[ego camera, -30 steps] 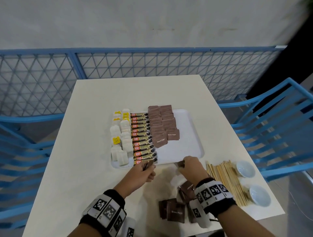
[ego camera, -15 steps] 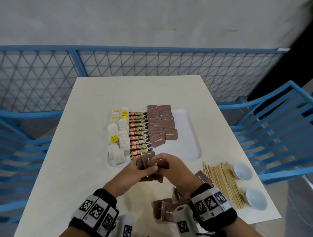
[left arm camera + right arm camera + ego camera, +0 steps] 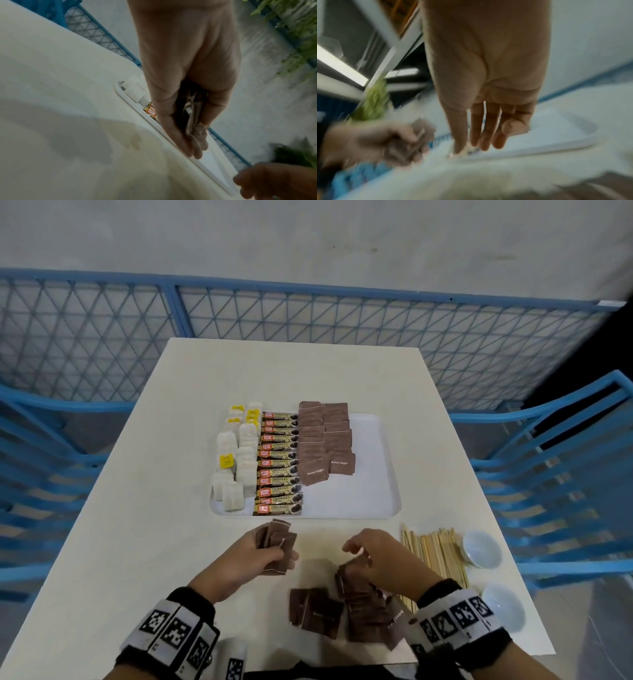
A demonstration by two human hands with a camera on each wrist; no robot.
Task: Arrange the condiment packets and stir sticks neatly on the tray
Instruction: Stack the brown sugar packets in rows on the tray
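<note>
Head – flat brown paper pkts (image 3: 278, 546) fanned

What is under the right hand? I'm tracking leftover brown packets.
The right hand is over loose brown sugar packets on the table. Packets directly beneath its palm are hidden.

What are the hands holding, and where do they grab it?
The left hand grips a bunch of brown packets by their lower ends. The right hand holds nothing; its fingers are straight, reaching toward the loose pile.
</note>
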